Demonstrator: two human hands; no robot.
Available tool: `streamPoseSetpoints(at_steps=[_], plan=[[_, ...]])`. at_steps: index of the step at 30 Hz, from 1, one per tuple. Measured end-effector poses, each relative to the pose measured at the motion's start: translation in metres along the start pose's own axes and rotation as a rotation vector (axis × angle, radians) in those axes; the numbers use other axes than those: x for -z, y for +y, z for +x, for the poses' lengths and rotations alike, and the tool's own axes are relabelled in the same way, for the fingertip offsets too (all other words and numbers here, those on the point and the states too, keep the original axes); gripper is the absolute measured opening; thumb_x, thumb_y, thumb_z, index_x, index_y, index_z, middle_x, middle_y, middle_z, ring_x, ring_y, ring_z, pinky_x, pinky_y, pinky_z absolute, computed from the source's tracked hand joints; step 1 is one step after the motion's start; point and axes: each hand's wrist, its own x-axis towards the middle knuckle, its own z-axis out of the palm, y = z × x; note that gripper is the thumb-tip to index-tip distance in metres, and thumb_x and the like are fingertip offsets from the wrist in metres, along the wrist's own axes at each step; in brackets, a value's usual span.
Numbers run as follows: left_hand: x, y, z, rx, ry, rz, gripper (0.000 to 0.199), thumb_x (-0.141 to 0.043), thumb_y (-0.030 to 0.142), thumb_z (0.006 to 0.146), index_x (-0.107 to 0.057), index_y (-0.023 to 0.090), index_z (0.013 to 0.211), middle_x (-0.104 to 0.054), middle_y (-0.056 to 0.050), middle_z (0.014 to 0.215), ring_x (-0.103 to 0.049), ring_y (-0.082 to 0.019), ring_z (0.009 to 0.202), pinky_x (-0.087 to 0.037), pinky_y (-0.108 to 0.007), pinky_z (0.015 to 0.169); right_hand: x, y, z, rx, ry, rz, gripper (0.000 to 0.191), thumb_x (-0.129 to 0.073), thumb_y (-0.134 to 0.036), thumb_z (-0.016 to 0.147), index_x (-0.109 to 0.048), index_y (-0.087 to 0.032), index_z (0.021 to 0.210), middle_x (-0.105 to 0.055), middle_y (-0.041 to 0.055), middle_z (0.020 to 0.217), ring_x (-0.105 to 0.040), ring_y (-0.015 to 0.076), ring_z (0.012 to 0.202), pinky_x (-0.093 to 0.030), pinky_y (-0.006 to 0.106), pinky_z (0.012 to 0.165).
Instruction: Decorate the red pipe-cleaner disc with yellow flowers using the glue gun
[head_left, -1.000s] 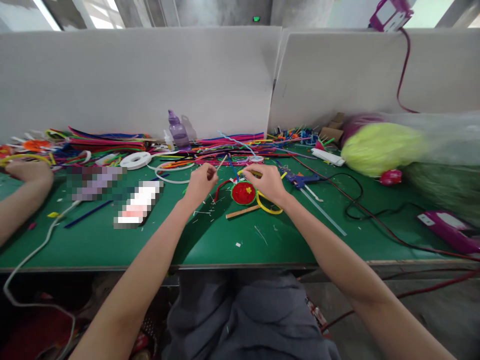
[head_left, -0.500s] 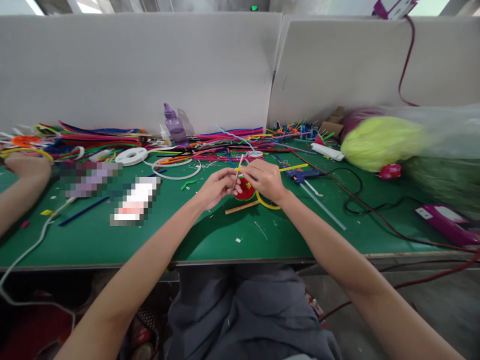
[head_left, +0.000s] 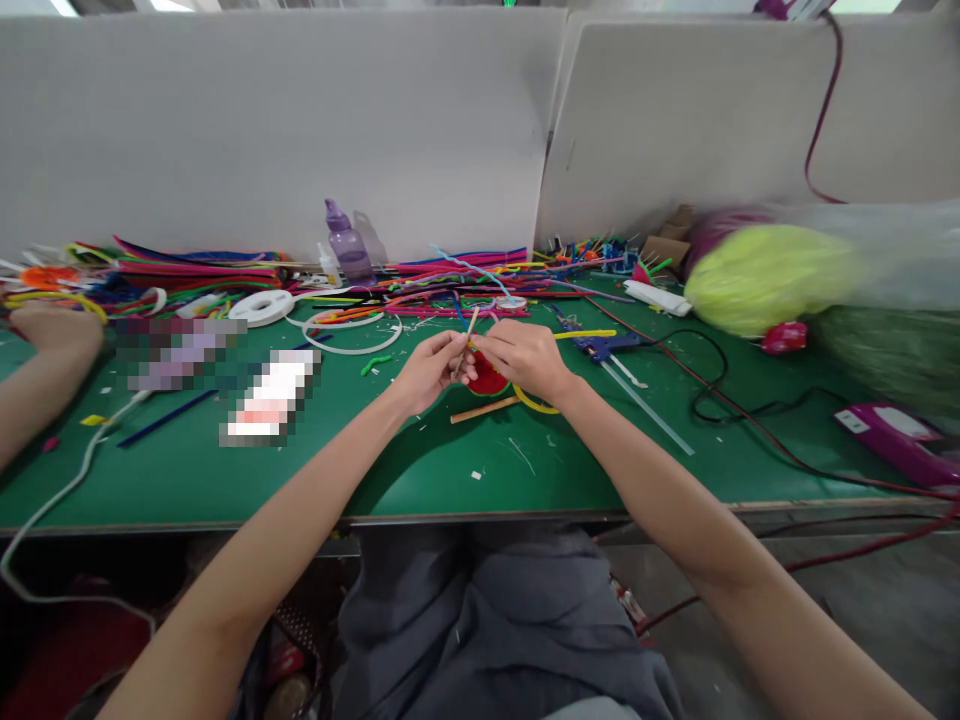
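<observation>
Over the green table [head_left: 300, 485], my left hand [head_left: 435, 370] pinches a thin wooden stick [head_left: 472, 320] that points upward. My right hand [head_left: 526, 358] is closed on a yellow pipe cleaner [head_left: 589, 334], whose free end sticks out to the right. The fingertips of both hands nearly meet at the stick. Just beneath them lies a round red piece with a green edge [head_left: 489, 374], partly hidden by the fingers. A brown stick [head_left: 484, 410] and a yellow loop [head_left: 534, 402] rest beside it.
Blue glue gun [head_left: 606, 346] with a clear glue stick lies right of my hands. Colourful pipe cleaners [head_left: 465, 285], a purple bottle [head_left: 349, 246] and a white tape roll [head_left: 261, 307] sit behind. Another person's hand [head_left: 56, 328] is far left; bags [head_left: 772, 280] lie right.
The view has tipped slightly downward. The stick in my left hand has shifted a little left, and my fingers now cover the yellow spot seen earlier on the red piece.
</observation>
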Motion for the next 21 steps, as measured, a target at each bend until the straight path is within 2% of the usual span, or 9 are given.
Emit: streamPoseSetpoints(at_steps=[6, 11, 14, 16, 21], plan=[[0.000, -0.002, 0.001, -0.042, 0.015, -0.038, 0.021, -0.067, 0.031, 0.084, -0.055, 0.015, 0.078, -0.056, 0.003, 0.066, -0.043, -0.002, 0.044, -0.028, -0.016, 0.041, -0.001, -0.001, 0.000, -0.010, -0.006, 0.031, 0.033, -0.040, -0.023, 0.100, -0.073, -0.021, 0.096, -0.068, 0.0052, 0.079, -0.058, 0.0159, 0.074, -0.040, 0.029, 0.064], [0.009, 0.004, 0.006, -0.112, 0.187, -0.112, 0.018, -0.066, 0.025, 0.083, -0.055, 0.015, 0.072, -0.050, 0.005, 0.062, -0.033, -0.001, 0.042, -0.023, -0.016, 0.039, -0.002, -0.001, -0.002, 0.003, -0.004, 0.019, 0.035, -0.038, -0.026, 0.102, -0.073, -0.021, 0.097, -0.069, 0.0054, 0.080, -0.058, 0.0161, 0.074, -0.041, 0.030, 0.064], [0.015, 0.006, 0.008, -0.105, 0.273, -0.109, 0.021, -0.067, 0.030, 0.084, -0.057, 0.015, 0.072, -0.034, 0.008, 0.052, -0.027, -0.002, 0.040, -0.018, -0.017, 0.037, -0.002, -0.002, -0.001, -0.001, -0.004, 0.022, 0.038, -0.037, -0.028, 0.102, -0.073, -0.019, 0.094, -0.069, 0.0062, 0.080, -0.059, 0.0163, 0.074, -0.041, 0.030, 0.064], [0.015, 0.004, 0.008, -0.072, 0.249, -0.118, 0.022, -0.067, 0.032, 0.084, -0.058, 0.014, 0.074, -0.030, 0.009, 0.052, -0.024, -0.002, 0.040, -0.017, -0.017, 0.037, -0.002, -0.003, -0.001, -0.013, 0.003, 0.032, 0.038, -0.037, -0.028, 0.102, -0.073, -0.019, 0.095, -0.069, 0.0064, 0.081, -0.060, 0.0165, 0.076, -0.042, 0.030, 0.065], [0.007, -0.002, 0.003, 0.023, 0.050, -0.057, 0.010, -0.068, 0.023, 0.082, -0.064, 0.014, 0.086, -0.050, 0.003, 0.068, -0.038, -0.003, 0.050, -0.030, -0.016, 0.045, -0.004, -0.003, -0.003, -0.053, 0.060, 0.029, 0.033, -0.040, -0.025, 0.101, -0.073, -0.019, 0.100, -0.071, 0.0061, 0.083, -0.061, 0.0168, 0.077, -0.042, 0.030, 0.067]])
